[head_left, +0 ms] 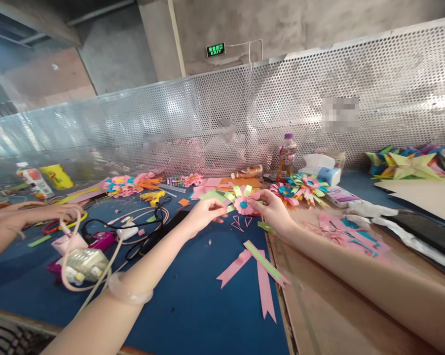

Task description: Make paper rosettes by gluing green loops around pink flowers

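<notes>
A paper flower [243,203] with pink petals, green strips and a blue centre is held up over the blue table [193,305]. My right hand [274,209] pinches its right side. On its left, my left hand [208,213] has its fingers closed at the end of a green strip. Pink ribbon strips [266,286] with notched ends, one topped by a green strip [264,260], lie nearer to me. Small pink triangular outlines [238,223] rest just below the flower.
Finished paper flowers [309,188] stand right of centre by a bottle [287,158]. Pink and blue scraps [352,236] lie on the brown board [318,305]. A yellow glue gun [153,197], cables and a power plug [84,266] are at left, near another person's hands [55,212].
</notes>
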Available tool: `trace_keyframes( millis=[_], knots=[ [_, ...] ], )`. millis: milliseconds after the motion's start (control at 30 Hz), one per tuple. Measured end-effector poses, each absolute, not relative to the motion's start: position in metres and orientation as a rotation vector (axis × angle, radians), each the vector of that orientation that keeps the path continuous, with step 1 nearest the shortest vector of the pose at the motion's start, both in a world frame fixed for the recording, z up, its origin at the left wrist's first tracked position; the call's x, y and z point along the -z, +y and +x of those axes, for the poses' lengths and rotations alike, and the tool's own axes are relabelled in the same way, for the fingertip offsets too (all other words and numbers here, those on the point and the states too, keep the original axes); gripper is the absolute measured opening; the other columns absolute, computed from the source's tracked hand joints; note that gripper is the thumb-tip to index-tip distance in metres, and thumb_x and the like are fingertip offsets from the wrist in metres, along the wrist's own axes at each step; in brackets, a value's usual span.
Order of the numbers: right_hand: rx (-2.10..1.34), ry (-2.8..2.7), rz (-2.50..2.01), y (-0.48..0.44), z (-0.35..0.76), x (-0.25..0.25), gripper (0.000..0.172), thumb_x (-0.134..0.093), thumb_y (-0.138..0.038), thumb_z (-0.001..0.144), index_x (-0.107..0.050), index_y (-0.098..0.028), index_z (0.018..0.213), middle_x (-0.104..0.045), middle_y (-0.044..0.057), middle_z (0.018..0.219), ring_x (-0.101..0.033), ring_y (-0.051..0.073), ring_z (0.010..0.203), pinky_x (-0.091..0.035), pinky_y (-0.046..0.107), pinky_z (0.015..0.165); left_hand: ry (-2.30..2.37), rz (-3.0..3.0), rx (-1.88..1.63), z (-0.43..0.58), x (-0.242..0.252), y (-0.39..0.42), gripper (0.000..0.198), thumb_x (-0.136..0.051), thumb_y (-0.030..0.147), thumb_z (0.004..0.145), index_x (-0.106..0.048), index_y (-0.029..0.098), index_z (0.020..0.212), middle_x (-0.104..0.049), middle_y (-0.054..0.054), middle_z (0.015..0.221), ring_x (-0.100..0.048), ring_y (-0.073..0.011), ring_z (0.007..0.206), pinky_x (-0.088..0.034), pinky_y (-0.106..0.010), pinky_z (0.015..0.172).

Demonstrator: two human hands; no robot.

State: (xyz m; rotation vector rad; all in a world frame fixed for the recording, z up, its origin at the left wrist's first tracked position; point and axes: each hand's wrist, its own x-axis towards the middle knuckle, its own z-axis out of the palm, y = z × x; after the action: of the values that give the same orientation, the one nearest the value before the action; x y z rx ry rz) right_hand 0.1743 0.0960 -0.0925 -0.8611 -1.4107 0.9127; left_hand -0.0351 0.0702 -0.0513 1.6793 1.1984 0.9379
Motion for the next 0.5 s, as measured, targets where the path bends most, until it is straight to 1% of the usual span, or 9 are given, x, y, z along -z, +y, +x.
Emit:
trace_keyframes(
  millis=[233,500],
  knots=[
    [-0.880,-1.433,-0.856,0.1004,0.1753,0.0964,0.031,-0.069,-0.045,0.070,-0.052,-0.020,0.080,-0.062,0.004,0.085,-0.061,0.018,0.076,-0.047,0.032,0.066,1.212,1.662,-0.926,-0.0341,0.0489,0.0686,0.014,-0.067,0.024,0.077,-0.061,0.012,0.081,-0.066,-0.006,0.080,-0.064,-0.0152,0.076,-0.053,-0.030,0.071],
    [-0.790,-1.460,-0.873,0.0956,0.1745,0.0942,0.027,-0.067,-0.042,0.073,-0.051,-0.021,0.080,-0.060,0.003,0.085,-0.060,0.018,0.079,-0.047,0.031,0.067,1.193,1.687,-0.909,-0.0357,0.0514,0.0711,0.018,-0.068,0.028,0.076,-0.061,0.013,0.081,-0.067,-0.007,0.082,-0.064,-0.0163,0.079,-0.053,-0.031,0.071]
  ],
)
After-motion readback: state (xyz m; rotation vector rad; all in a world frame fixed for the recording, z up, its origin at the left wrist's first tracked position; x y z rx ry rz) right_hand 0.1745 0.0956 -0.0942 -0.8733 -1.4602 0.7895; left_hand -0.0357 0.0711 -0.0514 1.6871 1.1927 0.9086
